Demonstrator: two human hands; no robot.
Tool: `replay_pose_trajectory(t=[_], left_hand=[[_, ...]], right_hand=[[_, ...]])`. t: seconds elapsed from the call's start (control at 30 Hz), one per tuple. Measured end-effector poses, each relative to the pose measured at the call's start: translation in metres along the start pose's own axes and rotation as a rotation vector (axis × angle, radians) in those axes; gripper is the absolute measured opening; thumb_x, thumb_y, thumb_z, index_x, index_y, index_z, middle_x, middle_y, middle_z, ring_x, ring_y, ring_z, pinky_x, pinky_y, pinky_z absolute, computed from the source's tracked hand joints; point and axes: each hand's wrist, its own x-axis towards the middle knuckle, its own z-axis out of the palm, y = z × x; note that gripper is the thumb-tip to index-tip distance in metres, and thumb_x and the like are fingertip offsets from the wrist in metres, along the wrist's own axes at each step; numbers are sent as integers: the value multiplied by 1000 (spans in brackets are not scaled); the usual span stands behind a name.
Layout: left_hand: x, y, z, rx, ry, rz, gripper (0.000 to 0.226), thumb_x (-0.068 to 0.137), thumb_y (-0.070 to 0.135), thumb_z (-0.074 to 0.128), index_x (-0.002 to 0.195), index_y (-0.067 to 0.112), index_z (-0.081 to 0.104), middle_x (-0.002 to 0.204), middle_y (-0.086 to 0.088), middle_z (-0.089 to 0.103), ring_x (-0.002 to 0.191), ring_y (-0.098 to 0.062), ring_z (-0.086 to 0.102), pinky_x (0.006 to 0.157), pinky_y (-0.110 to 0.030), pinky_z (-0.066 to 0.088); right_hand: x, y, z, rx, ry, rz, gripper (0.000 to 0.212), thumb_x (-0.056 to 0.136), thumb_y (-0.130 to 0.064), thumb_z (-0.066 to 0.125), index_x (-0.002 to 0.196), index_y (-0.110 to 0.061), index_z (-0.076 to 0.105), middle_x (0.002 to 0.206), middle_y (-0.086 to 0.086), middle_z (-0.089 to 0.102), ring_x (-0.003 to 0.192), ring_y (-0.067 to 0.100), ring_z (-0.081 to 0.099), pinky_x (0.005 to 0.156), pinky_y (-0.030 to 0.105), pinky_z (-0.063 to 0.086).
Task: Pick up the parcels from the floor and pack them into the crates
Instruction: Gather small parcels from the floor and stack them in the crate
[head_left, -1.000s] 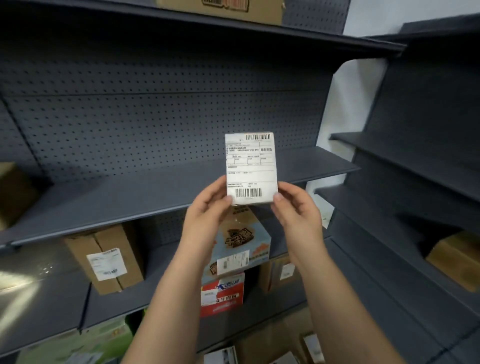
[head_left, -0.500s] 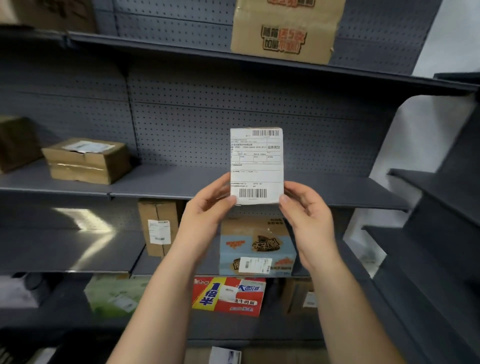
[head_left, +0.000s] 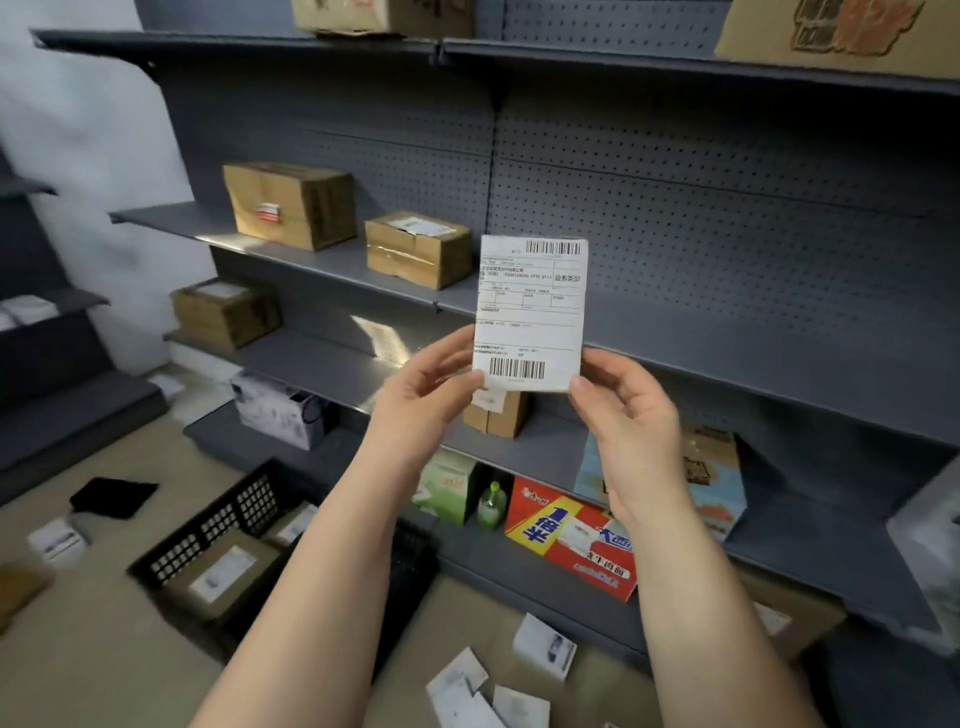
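Swinging left since the earlier frame, the view is now taking in the black crate (head_left: 244, 501) on the near-left floor. Left hand (head_left: 431, 387) and right hand (head_left: 626, 410) are pinching the white parcel (head_left: 530, 312) by its lower corners (label upright) before the shelving (head_left: 727, 332); lowering it flat into the crate is looking wisest.

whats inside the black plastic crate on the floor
A brown cardboard parcel with a white label and a second parcel behind it lie in the black crate. The left forearm covers its right part.

shelf (head_left: 753, 353) rt half free | boxes (head_left: 417, 250) block lft | crate (head_left: 223, 512) prob. part-full
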Motion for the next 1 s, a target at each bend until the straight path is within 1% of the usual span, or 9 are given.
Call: replay_pose_trajectory(t=[0.13, 0.23, 0.33, 0.4, 0.5, 0.6, 0.77, 0.9, 1.0], left_hand=[[-15, 2, -53, 43, 72, -7, 45, 96, 4, 62, 116, 43, 70, 119, 9, 74, 115, -11, 67, 101, -35, 51], [-23, 5, -96, 53, 84, -8, 44, 96, 4, 61, 129, 34, 67, 123, 6, 72, 119, -13, 65, 105, -39, 49], [-30, 8, -146, 76, 86, -17, 45, 97, 5, 60, 135, 29, 63, 127, 4, 70, 123, -13, 63, 109, -43, 47], [-37, 11, -179, 95, 69, -25, 46, 98, 5, 59, 139, 28, 60, 128, 6, 70, 123, -10, 62, 108, -39, 48], [-48, 16, -228, 113, 53, -36, 46, 99, 4, 58, 139, 27, 60, 125, 10, 71, 118, -4, 64, 95, -22, 52], [-53, 17, -274, 135, 67, -45, 44, 99, 2, 57, 134, 28, 63, 123, 9, 72, 119, -6, 64, 98, -25, 51], [-62, 12, -333, 132, 43, -88, 44, 99, 3, 56, 125, 36, 66, 117, 13, 73, 115, -4, 66, 102, -31, 49], [-60, 0, -370, 150, 41, -144, 45, 98, 5, 59, 121, 43, 68, 120, 12, 72, 119, -7, 64, 109, -41, 46], [-55, -5, -390, 167, 52, -174, 45, 97, 5, 59, 121, 43, 68, 119, 12, 73, 117, -6, 65, 109, -42, 47]], right_hand=[[-15, 9, 45, 1, -59, 32, 29, 90, 1, 66, 117, -10, 66, 115, 5, 73, 110, 18, 68, 97, 34, 55], [-26, 15, 83, -10, -106, 46, 30, 89, 3, 67, 110, -17, 67, 112, 1, 74, 109, 17, 68, 90, 30, 56], [-37, 21, 124, -41, -182, 45, 33, 87, 7, 67, 105, -19, 66, 105, -6, 75, 103, 12, 69, 93, 28, 54], [-46, 27, 153, -60, -207, 63, 34, 86, 9, 66, 105, -20, 65, 101, -12, 75, 98, 6, 69, 92, 25, 54], [-62, 39, 199, -51, -215, 95, 41, 86, 12, 65, 112, -20, 63, 107, -9, 73, 103, 7, 69, 89, 24, 55], [-80, 51, 243, -57, -206, 113, 49, 86, 12, 64, 126, -15, 60, 117, -2, 68, 102, 4, 68, 80, 17, 54], [-104, 73, 295, -82, -175, 145, 52, 85, 10, 67, 125, -23, 61, 122, -5, 67, 110, 10, 66, 87, 22, 55], [-117, 87, 323, -107, -157, 166, 50, 85, 9, 68, 123, -23, 63, 116, -6, 69, 108, 8, 67, 92, 26, 55], [-120, 100, 338, -112, -145, 177, 49, 84, 7, 69, 121, -26, 64, 116, -4, 69, 111, 14, 66, 97, 33, 54]])
